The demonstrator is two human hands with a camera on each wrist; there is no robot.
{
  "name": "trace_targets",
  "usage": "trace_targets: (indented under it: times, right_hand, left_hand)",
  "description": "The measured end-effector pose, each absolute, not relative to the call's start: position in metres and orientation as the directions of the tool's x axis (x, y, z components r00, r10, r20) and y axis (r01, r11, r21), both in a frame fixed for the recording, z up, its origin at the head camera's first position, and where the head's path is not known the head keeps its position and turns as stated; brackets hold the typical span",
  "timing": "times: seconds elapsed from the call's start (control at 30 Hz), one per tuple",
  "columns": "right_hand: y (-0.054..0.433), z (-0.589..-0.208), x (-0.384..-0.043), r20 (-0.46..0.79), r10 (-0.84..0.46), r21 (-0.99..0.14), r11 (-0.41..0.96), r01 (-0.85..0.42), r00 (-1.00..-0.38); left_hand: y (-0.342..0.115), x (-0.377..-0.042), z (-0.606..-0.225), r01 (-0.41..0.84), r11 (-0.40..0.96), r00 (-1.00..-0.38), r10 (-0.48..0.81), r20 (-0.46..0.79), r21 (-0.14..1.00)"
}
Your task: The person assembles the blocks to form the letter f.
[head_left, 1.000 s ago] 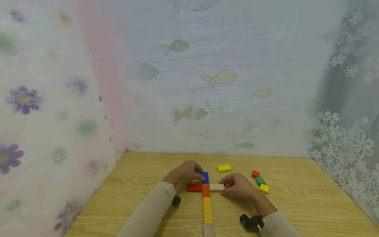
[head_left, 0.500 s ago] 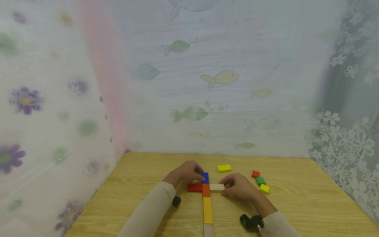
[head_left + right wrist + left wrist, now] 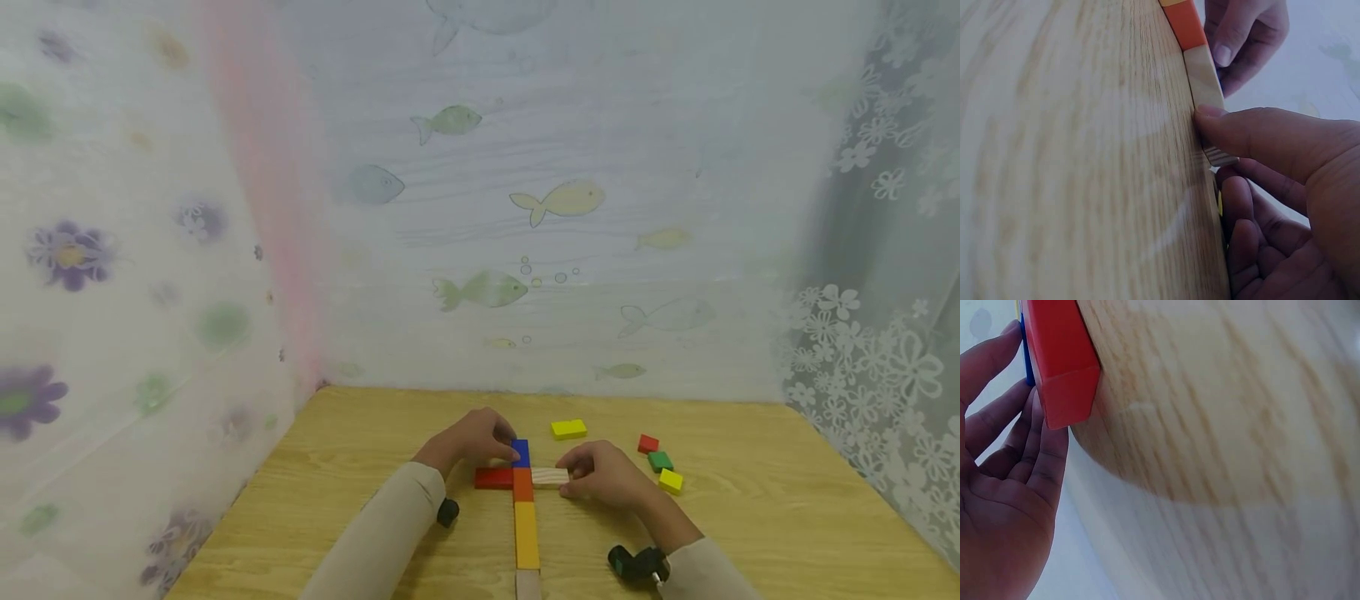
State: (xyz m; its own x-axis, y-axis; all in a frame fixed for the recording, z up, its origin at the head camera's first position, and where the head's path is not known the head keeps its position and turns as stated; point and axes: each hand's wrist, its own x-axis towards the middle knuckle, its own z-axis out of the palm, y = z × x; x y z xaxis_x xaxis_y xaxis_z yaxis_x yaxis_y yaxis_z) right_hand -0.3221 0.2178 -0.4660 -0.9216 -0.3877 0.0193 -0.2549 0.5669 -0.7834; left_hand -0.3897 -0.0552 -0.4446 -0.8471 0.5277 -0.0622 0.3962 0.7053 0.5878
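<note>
My left hand [image 3: 477, 437] pinches a small blue block [image 3: 521, 452] between thumb and fingers, at the far end of a cross of blocks lying flat on the table. A red block [image 3: 493, 478] forms the cross's left arm; in the left wrist view the red block [image 3: 1065, 356] lies close by the fingertips. An orange-red block [image 3: 522, 484] sits in the middle. On the right, my right hand [image 3: 607, 476] holds the outer end of a plain wooden block [image 3: 549, 477], thumb on its near side. Below the middle run a yellow-orange block [image 3: 527, 533] and a pale block [image 3: 528, 585].
Beyond the cross lies a yellow block [image 3: 568, 430]. Small red [image 3: 648, 444], green [image 3: 660, 462] and yellow [image 3: 671, 482] blocks are grouped right of my right hand. Black wrist devices [image 3: 636, 564] show under both forearms. A printed curtain [image 3: 555, 250] hangs behind the wood-grain table [image 3: 360, 533].
</note>
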Motion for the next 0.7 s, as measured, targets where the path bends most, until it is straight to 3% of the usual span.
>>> trace_targets:
  times: [0.7]
  right_hand:
    - [0.217, -0.4652, -0.3201, 0.013, -0.377, -0.789, 0.565, -0.241, -0.926]
  left_hand:
    - [-0.0541, -0.3877, -0.4427, 0.384, 0.709, -0.849, 0.524, -0.076, 0.591]
